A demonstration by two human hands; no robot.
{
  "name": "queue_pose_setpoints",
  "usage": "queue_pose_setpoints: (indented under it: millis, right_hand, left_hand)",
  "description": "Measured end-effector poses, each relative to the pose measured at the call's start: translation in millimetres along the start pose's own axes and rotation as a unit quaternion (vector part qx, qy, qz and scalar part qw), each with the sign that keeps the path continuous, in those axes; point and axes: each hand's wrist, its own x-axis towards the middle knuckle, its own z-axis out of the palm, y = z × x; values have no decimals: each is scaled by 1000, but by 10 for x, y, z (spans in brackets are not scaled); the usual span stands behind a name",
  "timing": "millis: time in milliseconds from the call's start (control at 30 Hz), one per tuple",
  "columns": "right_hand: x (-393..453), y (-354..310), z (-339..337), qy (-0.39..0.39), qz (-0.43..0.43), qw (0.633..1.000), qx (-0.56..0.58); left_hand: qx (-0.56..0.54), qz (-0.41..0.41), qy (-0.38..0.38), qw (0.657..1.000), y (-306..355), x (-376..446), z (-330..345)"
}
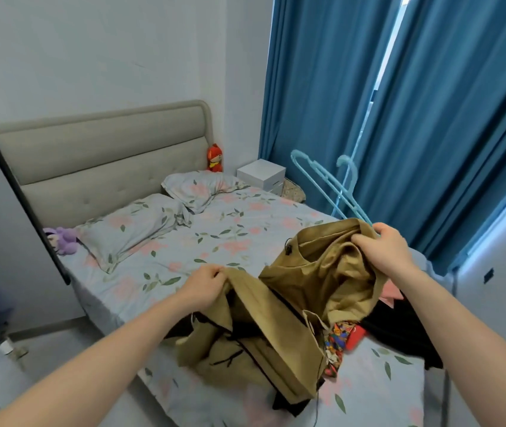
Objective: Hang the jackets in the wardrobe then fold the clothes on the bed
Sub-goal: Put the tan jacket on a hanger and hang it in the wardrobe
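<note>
Two bare forearms reach in from the bottom of the frame over the bed (pixel 214 229). At centre, the left hand (pixel 203 286) pinches an edge of the tan jacket (pixel 279 328), which sags onto the bed's lower right part. Further right, the right hand (pixel 382 249) grasps the jacket's collar area together with two blue hangers (pixel 331 186). This looks like the hanging step: next, a hanger must be fed into the shoulders. A dark garment (pixel 399 322) and a colourful cloth (pixel 336 343) wait at the right.
</note>
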Motion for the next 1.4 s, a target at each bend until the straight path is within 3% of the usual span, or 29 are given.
queue_pose_setpoints:
  millis: [133,267,367,467,567,800,967,1100,1200,1300,1400]
  right_hand:
    - [-173,170,69,31,-45,992,-113]
    - [-612,86,257,44,-82,995,-35]
    - [-970,-60,429,-60,-54,995,56]
    - [-1170,-161,654,-191,-36,979,55]
    - [-1077,-97,858,-152,-48,987,23]
    - [-613,-187,718,-99,-16,976,194]
    - [-590,-575,615,-147,-24,956,253]
    - [-590,-634,724,-162,-32,956,244]
    - [-579,-653,749,-163,-26,957,239]
    - [-533,-632,732,-156,-21,960,233]
    - [-392,-539,655,-125,-33,970,205]
  left_hand:
    - [-33,5,-2,999,566,47,-373]
    - [-46,-18,-1,999,1005,66,-665]
    - [-81,-26,-9,996,1230,63,-767]
    - [-137,-21,-30,990,1375,34,-793]
    - [-148,-5,-52,988,1397,35,-797]
    - [-5,53,-77,996,901,-90,-1004]
    - [33,56,-112,992,318,-298,-806]
    - [-24,33,-162,986,-314,-299,-453]
    - [-143,-27,-147,978,-567,-408,-104]
    - [-286,-86,-126,946,-524,-476,174]
    - [-258,-49,-109,959,-326,-488,246]
